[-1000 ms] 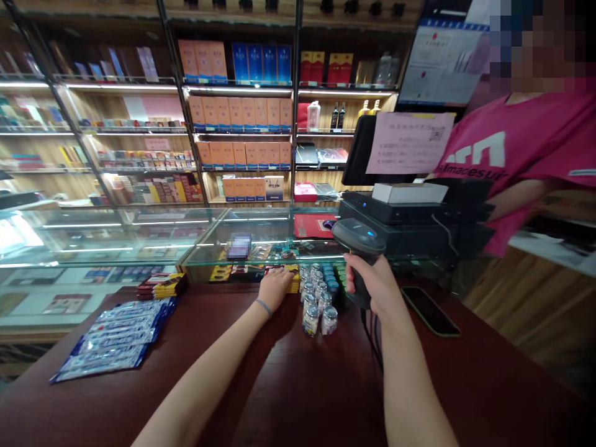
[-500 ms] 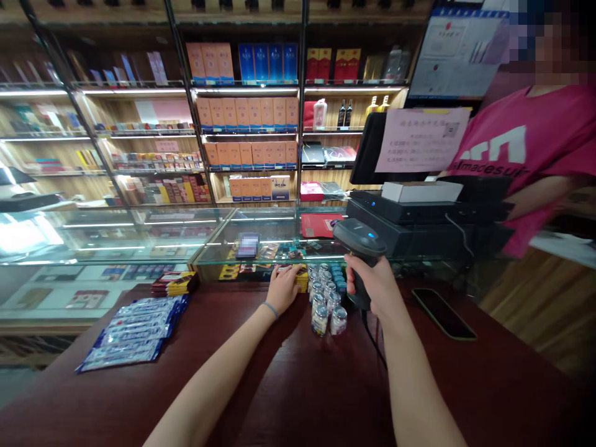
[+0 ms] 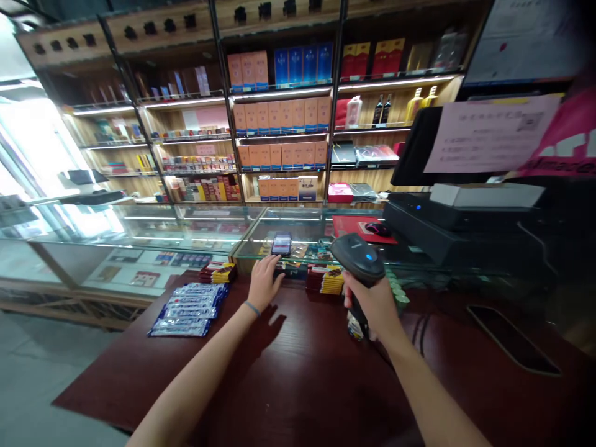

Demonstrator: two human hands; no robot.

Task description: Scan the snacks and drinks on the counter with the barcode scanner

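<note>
In my right hand (image 3: 375, 304) is a black barcode scanner (image 3: 357, 257) with a blue light, gripped round its handle. Behind that hand, small jars (image 3: 354, 328) are mostly hidden. My left hand (image 3: 265, 282) is held out with its fingers apart and holds nothing. Its fingertips are near the glass counter's front edge, just below a small device with a lit screen (image 3: 281, 243). Between my hands, a stack of yellow and dark red packets (image 3: 326, 279) sits against the glass. Blue and white packets (image 3: 190, 308) lie overlapped to the left.
Another yellow and red stack (image 3: 218, 272) is at the table's far left. On the right lie a dark phone (image 3: 514, 340) and the scanner's cable. A monitor (image 3: 416, 146) with a paper sheet stands on the glass counter (image 3: 251, 226). A person's pink sleeve (image 3: 565, 139) shows at right.
My left hand has come off the yellow packets and moved left, with its fingers spread. My view has turned left. My right hand still grips the scanner, which now covers most of the jars.
</note>
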